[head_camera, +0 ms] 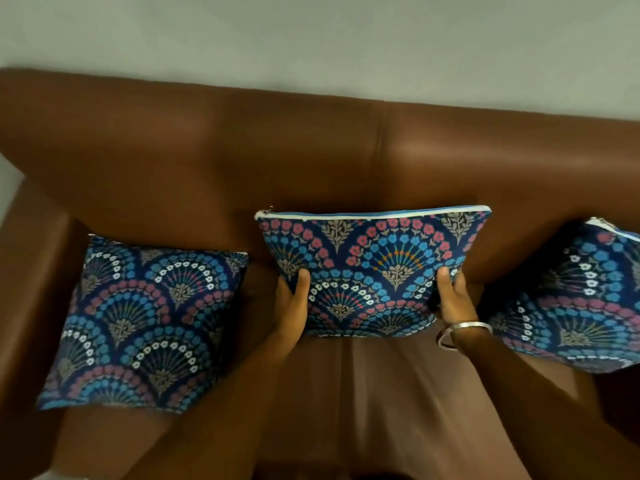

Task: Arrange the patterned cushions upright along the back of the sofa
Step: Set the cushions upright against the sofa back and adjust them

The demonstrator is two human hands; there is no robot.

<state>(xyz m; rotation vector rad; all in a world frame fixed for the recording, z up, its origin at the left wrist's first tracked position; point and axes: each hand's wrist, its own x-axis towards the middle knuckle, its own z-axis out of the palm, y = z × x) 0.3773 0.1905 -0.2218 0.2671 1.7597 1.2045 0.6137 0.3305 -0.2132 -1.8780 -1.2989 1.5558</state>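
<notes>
Three blue cushions with pink, white and blue fan patterns are on a brown leather sofa (311, 161). The middle cushion (374, 268) stands upright against the backrest, zip edge on top. My left hand (292, 299) grips its lower left side, thumb on the front. My right hand (453, 299), with a silver bangle on the wrist, grips its lower right side. The left cushion (145, 323) leans back in the corner by the armrest. The right cushion (581, 299) leans against the backrest and is cut off by the frame edge.
The sofa's left armrest (27, 271) rises beside the left cushion. A pale grey wall (311, 39) runs behind the backrest. The seat (381, 393) stretches in front of the middle cushion, between my forearms.
</notes>
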